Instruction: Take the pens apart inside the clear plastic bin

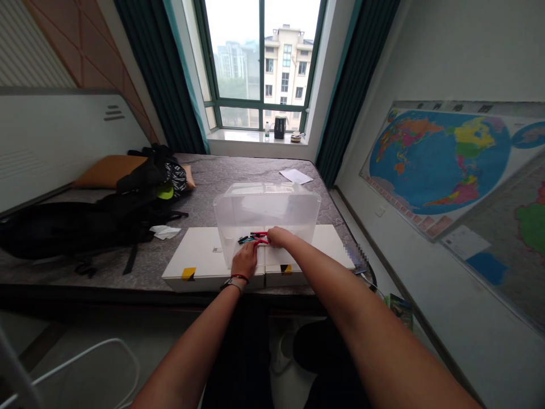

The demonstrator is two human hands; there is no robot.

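Observation:
My left hand (244,259), with a red band and a bracelet on the wrist, has its fingers closed at the near side of a small bunch of pens (252,237). The pens are red, black and teal, too small to make out singly. My right hand (279,237) is closed in a pinch at the right end of the bunch, on a red pen. Both hands are at a clear plastic bin (266,210), which stands on two white flat boxes (191,255) laid side by side. My fingers partly hide the pens.
The boxes lie on a grey mattress (251,165). A black bag (85,224) and a crumpled tissue (164,232) are to the left, with a white sheet of paper (296,176) behind the bin. A blurred device with a cable (372,284) sits at the right edge.

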